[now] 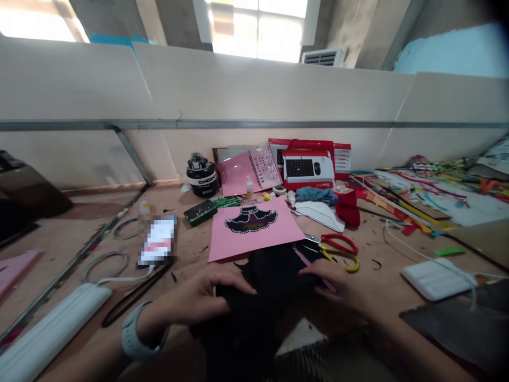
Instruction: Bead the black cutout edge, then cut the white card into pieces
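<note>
Head view: black cloth (266,273) at centre, near side of desk (186,244), between both hands. Left hand (214,292) at its 9 o'clock, forefinger laid over the cloth, thumb lower and apart; can't tell if it's pinching. Pale watch (133,331) on that wrist. Right hand (332,281) at 3 o'clock, closed around pink tweezers (304,259), tips toward 11, at the cloth's upper part.

Clock positions from cloth: pink sheet (294,231) right at 12, carrying a black scalloped piece (250,220) edged with white beads. Scissors (345,237) at 2, one red handle, one yellow. White folded paper (322,215) at 1, blue cloth (316,194) just beyond it, red cloth (348,208) beside its right end. Keyboard box (308,175) farther back, 12 to 1. Dark bottle (202,180) at 11, dark green box (200,212) nearer. Phone (159,239) at 10, screen blurred, cable plugged in. White power strip (55,331) between 8 and 9. White flat block (435,278) out at 3, cable across it.
</note>
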A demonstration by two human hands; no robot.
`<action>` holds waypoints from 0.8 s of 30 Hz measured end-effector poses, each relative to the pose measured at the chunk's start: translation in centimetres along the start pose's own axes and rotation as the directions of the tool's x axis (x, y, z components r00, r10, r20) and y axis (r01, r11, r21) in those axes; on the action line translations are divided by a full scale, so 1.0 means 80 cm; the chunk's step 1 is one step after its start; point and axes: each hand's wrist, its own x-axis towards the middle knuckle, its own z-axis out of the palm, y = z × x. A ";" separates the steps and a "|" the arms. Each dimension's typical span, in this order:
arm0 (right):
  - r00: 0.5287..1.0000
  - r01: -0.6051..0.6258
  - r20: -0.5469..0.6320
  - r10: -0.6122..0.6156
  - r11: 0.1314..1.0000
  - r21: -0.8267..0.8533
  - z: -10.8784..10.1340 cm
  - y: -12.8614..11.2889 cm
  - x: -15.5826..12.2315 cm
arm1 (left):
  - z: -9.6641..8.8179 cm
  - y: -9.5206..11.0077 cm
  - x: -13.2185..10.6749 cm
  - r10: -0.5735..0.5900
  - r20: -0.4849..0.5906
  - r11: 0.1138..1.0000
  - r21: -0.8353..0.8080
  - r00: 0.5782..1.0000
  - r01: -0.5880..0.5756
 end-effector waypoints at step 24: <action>0.598 0.217 -0.753 0.276 0.848 0.483 -0.131 -0.083 0.102 | -0.050 -0.010 0.055 -0.226 -0.383 0.974 -0.099 0.896 0.203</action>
